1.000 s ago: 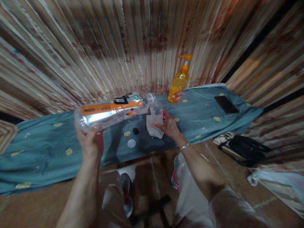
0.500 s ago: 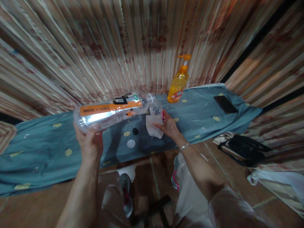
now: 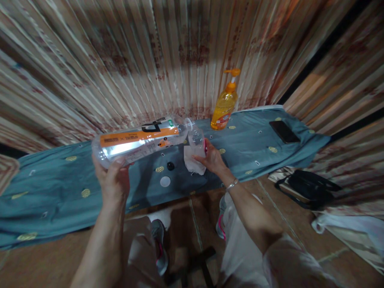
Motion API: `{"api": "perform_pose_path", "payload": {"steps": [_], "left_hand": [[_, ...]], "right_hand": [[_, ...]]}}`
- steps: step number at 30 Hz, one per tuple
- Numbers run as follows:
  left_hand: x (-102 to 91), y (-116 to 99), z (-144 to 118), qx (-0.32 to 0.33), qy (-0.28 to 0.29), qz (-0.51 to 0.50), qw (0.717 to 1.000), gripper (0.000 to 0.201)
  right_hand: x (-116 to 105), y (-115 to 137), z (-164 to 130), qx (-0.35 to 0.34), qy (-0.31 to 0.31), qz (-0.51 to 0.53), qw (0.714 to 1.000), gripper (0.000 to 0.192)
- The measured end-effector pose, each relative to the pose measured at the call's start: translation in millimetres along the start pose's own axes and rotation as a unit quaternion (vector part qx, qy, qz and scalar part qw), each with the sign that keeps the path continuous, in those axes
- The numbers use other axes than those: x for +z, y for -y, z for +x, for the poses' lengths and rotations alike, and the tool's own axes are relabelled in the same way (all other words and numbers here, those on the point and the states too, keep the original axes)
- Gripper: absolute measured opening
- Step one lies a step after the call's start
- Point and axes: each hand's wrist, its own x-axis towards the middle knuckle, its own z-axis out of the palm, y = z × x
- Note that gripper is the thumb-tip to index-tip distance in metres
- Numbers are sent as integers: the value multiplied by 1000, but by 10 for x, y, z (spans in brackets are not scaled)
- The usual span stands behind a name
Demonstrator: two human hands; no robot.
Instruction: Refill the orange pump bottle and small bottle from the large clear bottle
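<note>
My left hand [image 3: 114,176] is wrapped round the base end of a large clear plastic bottle [image 3: 141,138] with an orange and silver label. The bottle lies nearly level in the air, its mouth tilted slightly up to the right. That mouth meets the top of a small clear bottle [image 3: 196,138], closed in my right hand [image 3: 212,158]. A white tissue [image 3: 193,160] hangs under my right fingers, around the small bottle's lower part. Below them, a black cap [image 3: 170,166] and a white round lid [image 3: 165,181] lie on the cloth. Whether liquid passes between the bottles I cannot tell.
An orange pump bottle [image 3: 224,106] stands at the back of the bench covered with blue-green cloth [image 3: 249,140]. A black phone [image 3: 284,132] lies toward its right end. On the floor at right are a black bag [image 3: 309,188] and a white plastic bag [image 3: 354,232]. Pleated curtains hang behind.
Both hands and bottles hold almost the same pose. The whole view has shifted very slightly.
</note>
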Motion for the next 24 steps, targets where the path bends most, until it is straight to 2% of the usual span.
{"api": "perform_pose_path", "payload": {"steps": [5,12,17,24], "left_hand": [[13,-26,-1,-16,-17,-20,1000,76],[4,-17,5,-12,-10,-11,1000,80],[1,-7,9,-4,-8,-11,1000,80],[24,-32,-9,-18,-14,-28,999,79]], "right_hand": [[10,-17,1,0,2,-7,1000,79],[-7,21,3,-8,2,3,1000,73],[-18,26,7,-3,5,0,1000,79],[-17,41,-2,5,2,1,1000,78]]}}
